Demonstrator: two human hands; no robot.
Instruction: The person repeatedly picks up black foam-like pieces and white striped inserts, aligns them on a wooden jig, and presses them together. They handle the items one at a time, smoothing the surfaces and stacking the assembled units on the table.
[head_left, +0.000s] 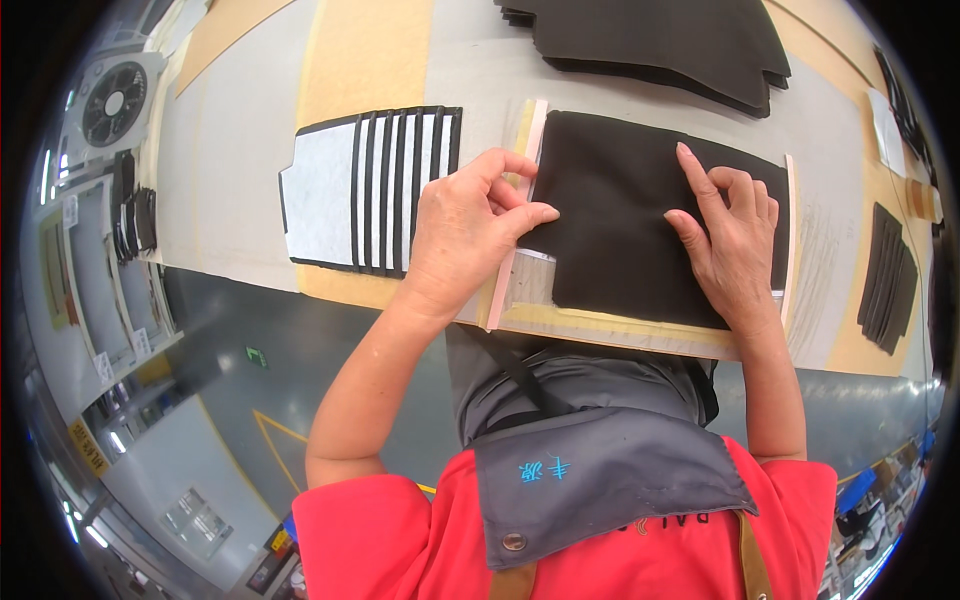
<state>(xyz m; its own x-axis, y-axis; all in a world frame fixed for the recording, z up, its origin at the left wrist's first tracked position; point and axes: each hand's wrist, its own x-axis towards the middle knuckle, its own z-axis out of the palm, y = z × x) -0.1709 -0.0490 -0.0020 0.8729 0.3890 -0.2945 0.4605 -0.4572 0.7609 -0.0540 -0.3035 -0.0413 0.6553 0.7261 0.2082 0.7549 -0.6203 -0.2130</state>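
Note:
A black leather-like sheet [620,215] lies on the worktable in front of me, between two upright pink strips. At its left edge is my left hand [470,215], its thumb on top of the sheet and its forefinger beside the left pink strip [503,285]. The lower fingers are curled and partly hidden, and seem to pinch the edge. My right hand [735,225] rests on the right part of the sheet, forefinger and thumb stretched apart, other fingers bent. The right pink strip [791,235] stands just past that hand.
Left of the sheet lies a stack of white-backed, black-edged panels [325,200], fanned out. A pile of black panels [660,45] sits at the far side. More dark pieces [885,280] lie at the right. A fan [115,103] stands beyond the table's left end.

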